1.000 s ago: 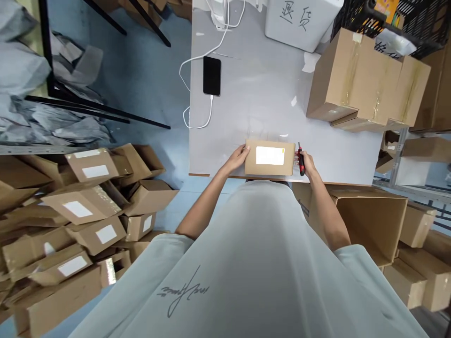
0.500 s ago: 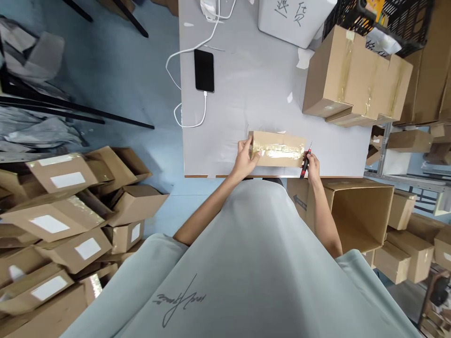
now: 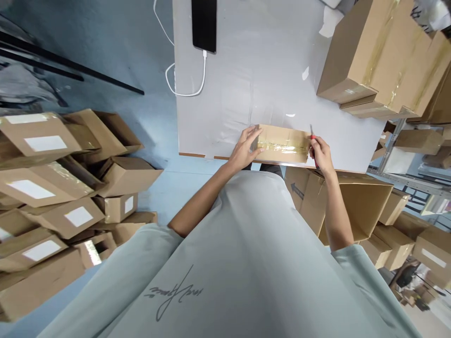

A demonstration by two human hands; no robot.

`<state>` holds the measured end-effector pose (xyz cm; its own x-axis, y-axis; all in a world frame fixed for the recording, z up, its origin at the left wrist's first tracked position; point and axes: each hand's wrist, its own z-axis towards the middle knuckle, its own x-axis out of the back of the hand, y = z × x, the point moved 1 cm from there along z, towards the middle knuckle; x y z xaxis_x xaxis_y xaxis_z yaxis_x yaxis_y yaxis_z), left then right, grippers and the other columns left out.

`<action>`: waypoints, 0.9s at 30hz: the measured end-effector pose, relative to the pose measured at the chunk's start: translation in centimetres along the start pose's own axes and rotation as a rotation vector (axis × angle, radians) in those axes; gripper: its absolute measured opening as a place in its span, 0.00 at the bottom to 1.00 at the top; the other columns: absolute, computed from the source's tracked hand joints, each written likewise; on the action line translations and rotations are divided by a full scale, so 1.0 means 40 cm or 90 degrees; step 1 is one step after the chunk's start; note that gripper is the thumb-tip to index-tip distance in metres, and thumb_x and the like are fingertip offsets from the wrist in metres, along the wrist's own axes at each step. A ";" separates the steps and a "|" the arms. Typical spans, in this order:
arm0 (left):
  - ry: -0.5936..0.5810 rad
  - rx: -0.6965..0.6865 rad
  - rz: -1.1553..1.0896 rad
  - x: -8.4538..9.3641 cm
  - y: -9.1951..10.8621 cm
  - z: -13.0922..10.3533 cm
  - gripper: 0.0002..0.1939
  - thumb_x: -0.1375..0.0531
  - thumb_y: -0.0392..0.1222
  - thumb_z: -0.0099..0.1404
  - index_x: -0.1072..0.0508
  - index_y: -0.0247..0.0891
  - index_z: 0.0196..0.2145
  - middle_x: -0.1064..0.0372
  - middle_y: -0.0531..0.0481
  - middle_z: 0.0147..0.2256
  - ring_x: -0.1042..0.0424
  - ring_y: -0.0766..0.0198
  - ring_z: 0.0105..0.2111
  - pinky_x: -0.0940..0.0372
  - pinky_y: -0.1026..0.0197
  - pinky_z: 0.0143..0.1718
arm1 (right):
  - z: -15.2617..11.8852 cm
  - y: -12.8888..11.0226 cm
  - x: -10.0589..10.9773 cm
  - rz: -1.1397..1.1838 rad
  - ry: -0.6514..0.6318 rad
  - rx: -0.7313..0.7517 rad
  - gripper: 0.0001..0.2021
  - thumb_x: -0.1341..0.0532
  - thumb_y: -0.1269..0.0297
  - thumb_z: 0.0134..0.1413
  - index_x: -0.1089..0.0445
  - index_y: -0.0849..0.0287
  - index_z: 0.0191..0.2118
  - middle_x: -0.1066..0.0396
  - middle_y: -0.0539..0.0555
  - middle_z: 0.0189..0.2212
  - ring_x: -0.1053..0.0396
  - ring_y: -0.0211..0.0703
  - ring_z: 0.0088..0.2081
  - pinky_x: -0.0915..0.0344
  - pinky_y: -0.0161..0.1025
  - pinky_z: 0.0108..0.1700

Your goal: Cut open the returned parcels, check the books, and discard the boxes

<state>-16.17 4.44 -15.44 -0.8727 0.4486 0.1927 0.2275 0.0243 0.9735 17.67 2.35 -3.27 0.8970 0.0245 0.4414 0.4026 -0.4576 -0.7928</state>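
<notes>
A small cardboard box (image 3: 283,141) with shiny clear tape along its top lies at the front edge of the grey table (image 3: 232,98). My left hand (image 3: 244,149) grips its left end, with the thumb toward the taped top and the fingers at the far corner. At the box's right end my right hand (image 3: 321,152) is closed around a red-and-black utility knife (image 3: 312,136). The thin blade points away from me, just beyond the box's right end. My fingers hide most of the handle.
A black phone (image 3: 204,23) on a white cable (image 3: 203,75) lies at the table's back left. Taped cartons (image 3: 380,56) stand at the right. An open carton (image 3: 362,206) sits below the right edge. Many boxes (image 3: 52,173) are piled on the floor at left.
The view has shifted forward and down toward the table front. My right hand has turned the knife more upright, its grip now wrapped farther around the handle. My left hand still holds the box.
</notes>
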 end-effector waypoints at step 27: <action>-0.059 -0.007 -0.075 0.020 0.002 0.031 0.46 0.32 0.75 0.72 0.31 0.48 0.77 0.40 0.35 0.77 0.43 0.38 0.80 0.38 0.37 0.79 | 0.098 -0.286 -0.211 -0.496 -0.489 0.028 0.27 0.42 0.49 0.80 0.42 0.53 0.26 0.47 0.44 0.22 0.51 0.38 0.26 0.53 0.43 0.33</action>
<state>-16.30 5.90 -15.37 -0.8494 0.5237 0.0659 0.1212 0.0721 0.9900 6.22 10.85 0.43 0.2618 0.8480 0.4608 0.9014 -0.0442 -0.4308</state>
